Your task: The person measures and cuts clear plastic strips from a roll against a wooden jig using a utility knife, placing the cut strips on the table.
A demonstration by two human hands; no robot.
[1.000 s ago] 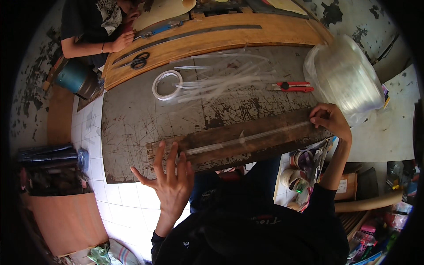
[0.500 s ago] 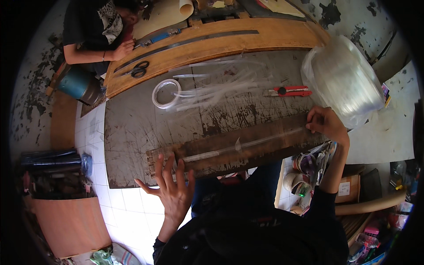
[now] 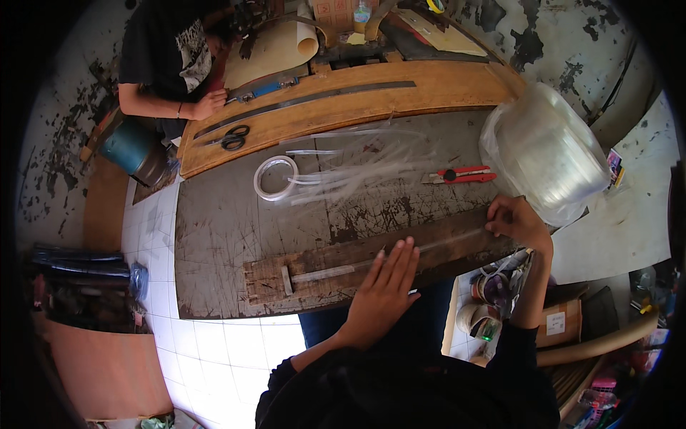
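The left grip (image 3: 386, 286) is laid flat over the board (image 3: 321, 261), with its fingers extended and lightly spread; nothing is seen to be clasped by it. The right grip (image 3: 520, 222) is curled, its fingertips brought near together at the right end of 1 clear strip (image 3: 325, 274); whether the strip is pinched there cannot be told. The strip is laid lengthwise along the board, its middle covered by the left grip and its other end left of that grip. Beyond that end, a small metal tab (image 3: 287, 280) is set near the board's left edge.

The board's right end is partly hidden by the right grip. The desk (image 3: 221, 257) has its front edge close in front of the board, and that edge is crossed by both forearms. The broadest open stretch of desk is found left of the left grip, past the board; a narrower band is left beyond the board, before the loose strips (image 3: 357, 168).

Ahead and left of the left grip, a tape roll (image 3: 258, 179) is placed. Ahead of the right grip, a red cutter (image 3: 468, 174) is laid, its blade turned left. Room ahead and right of that grip is closed off by a large plastic roll (image 3: 561, 157).
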